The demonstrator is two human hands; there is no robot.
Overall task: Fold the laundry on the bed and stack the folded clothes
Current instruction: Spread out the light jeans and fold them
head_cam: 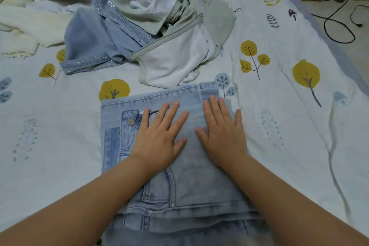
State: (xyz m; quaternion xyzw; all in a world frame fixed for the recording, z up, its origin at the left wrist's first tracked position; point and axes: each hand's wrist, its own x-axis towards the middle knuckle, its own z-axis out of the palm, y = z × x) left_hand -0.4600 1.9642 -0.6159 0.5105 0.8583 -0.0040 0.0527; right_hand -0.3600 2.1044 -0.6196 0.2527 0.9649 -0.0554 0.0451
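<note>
Left hand [159, 136], right hand [221, 128] pressing flat, fingers spread, on jeans [185, 181]; should be smoothing outward, squaring edges.

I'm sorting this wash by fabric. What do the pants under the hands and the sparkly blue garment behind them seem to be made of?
The pants look like light-wash denim: faded blue weave, double stitched seams, a metal button and rivet. Both hands, left and right, press flat on them. The sparkly blue garment looks like a softer, thinner woven cloth with glittery trim along its edges; the exact fibre cannot be told.
</note>
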